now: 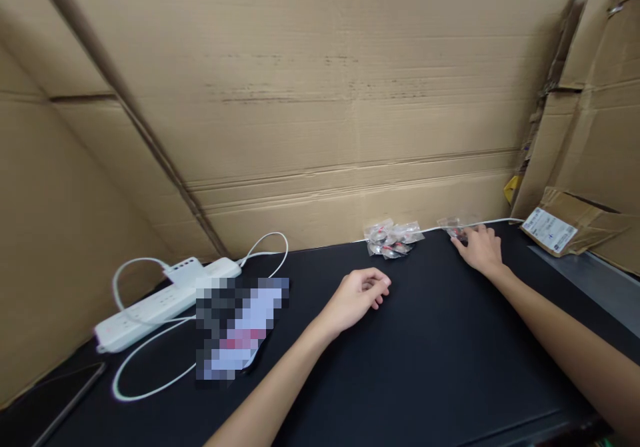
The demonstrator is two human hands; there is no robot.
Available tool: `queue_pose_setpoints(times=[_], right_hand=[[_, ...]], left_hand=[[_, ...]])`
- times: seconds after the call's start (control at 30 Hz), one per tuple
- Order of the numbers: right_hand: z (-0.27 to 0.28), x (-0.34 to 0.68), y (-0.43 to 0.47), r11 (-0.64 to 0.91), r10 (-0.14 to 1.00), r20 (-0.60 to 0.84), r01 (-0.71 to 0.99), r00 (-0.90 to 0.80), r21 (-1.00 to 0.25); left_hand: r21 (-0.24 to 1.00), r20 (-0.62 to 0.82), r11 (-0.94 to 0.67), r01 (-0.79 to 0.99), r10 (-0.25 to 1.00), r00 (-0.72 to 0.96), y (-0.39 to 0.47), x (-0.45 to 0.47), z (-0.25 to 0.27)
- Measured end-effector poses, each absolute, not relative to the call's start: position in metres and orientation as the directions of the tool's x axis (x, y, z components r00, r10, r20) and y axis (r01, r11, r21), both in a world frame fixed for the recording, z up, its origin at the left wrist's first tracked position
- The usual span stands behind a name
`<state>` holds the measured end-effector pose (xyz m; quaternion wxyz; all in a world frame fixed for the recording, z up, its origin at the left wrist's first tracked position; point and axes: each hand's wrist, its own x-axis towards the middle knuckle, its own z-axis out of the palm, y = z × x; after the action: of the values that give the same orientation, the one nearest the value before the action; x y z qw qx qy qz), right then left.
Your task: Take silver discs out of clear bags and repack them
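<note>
Our left hand point(359, 297) hovers empty, fingers loosely curled, near some packets point(393, 238); our right hand point(481, 250) touches another packet point(451, 224), though we cannot tell whether it grips.

Sachets point(390, 242): clear plastic film, glossy, crinkled. Table point(425, 354): smooth, matt. Wall panels point(350, 127): corrugated cardboard, matt, faintly ridged, scuffed. Power strip point(150, 314): smooth plastic. Cable point(131, 397): smooth plastic sheath. Parcel point(593, 219): creased, paper-like wrapping. Label point(549, 230): smooth paper.

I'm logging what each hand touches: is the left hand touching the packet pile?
No, a strip of the black tabletop shows between the left hand and the packet pile.
</note>
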<state>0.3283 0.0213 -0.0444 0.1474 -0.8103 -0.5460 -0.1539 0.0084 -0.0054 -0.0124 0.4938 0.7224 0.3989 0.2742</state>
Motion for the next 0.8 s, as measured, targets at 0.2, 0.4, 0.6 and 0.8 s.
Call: queue_pose_setpoints(times=[0.2,0.4,0.6,0.8], right_hand=[[-0.0456,0.3310,0.0232,-0.318,0.865,0.386,0.945,0.321,-0.075],[-0.0481,0.3348,0.0256,-0.269,0.877,0.387,0.958,0.285,-0.096],[-0.0494,0.3362,0.0263,-0.227,0.872,0.413,0.965,0.263,-0.136],[-0.0492,0.3372,0.0251,-0.171,0.872,0.443,0.978,0.207,-0.120]], left_hand=[[0.931,-0.006,-0.188,0.312,0.848,0.529,-0.0055,0.0088,-0.0121],[0.933,0.002,-0.195,0.302,0.844,0.537,-0.0042,0.0078,-0.0144],[0.931,0.002,-0.198,0.305,0.842,0.539,-0.0042,0.0074,-0.0147],[0.930,-0.002,-0.196,0.311,0.844,0.536,-0.0040,0.0080,-0.0148]])
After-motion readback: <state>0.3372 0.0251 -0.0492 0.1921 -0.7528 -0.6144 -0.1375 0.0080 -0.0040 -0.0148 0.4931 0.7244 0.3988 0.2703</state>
